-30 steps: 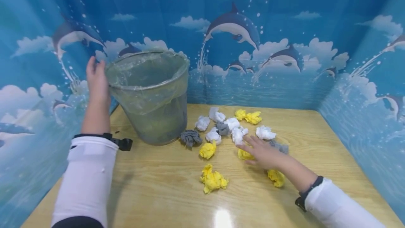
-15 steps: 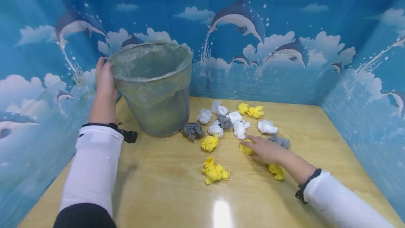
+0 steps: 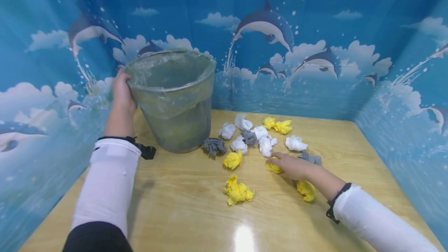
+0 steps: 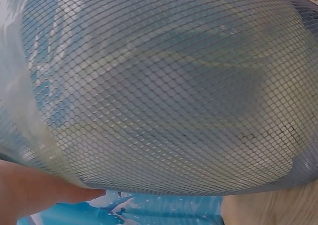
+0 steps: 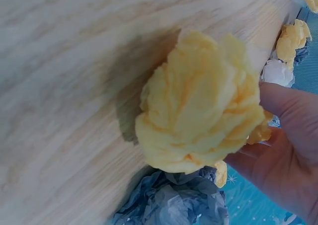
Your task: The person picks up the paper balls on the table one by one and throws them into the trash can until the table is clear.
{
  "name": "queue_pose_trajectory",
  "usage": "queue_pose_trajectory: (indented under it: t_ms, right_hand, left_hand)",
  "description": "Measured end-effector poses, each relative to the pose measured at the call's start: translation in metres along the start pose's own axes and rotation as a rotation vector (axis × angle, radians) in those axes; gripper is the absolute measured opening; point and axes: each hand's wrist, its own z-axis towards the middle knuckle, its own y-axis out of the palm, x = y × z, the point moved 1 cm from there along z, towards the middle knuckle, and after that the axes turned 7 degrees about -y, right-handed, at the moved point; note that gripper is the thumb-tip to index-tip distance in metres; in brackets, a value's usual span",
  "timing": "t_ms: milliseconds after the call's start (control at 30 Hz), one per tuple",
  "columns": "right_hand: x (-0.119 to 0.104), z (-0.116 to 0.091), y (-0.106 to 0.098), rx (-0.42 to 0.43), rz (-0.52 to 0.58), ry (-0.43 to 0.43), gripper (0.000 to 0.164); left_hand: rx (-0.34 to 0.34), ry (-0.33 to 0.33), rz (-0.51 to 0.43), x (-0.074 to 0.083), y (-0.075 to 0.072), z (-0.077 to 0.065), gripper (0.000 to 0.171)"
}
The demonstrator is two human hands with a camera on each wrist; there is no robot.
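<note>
At the table's back left stands a grey mesh wastebasket with a clear plastic liner folded over its rim. My left hand grips its left side at the rim; the left wrist view shows one digit against the liner and mesh, other fingers hidden. My right hand curls over a yellow crumpled paper ball on the table, pinching it. In the right wrist view that held ball shows partly between the fingers. Another yellow ball lies under the right wrist, large in the right wrist view.
White balls, grey balls and a yellow pair are scattered across the back of the table. Two more yellow balls lie towards the middle. A blue dolphin curtain encloses the back and sides.
My left hand has come in from beside the wastebasket onto its rim. The right hand's spread fingers have lowered and closed around the yellow paper ball.
</note>
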Motion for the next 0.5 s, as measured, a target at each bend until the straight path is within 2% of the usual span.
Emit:
queue_pose_trajectory:
  t_ms: [200,500]
  right_hand:
    - [0.0014,0.0044,0.0014,-0.017,0.009,0.015,0.052]
    - [0.0022,0.0077,-0.0017,-0.018,-0.007,0.015,0.047]
  left_hand:
    - [0.012,0.044,-0.021,-0.0067,0.0019,0.0035,0.065]
    - [0.048,0.076,0.049,-0.0067,0.0016,0.0066,0.067]
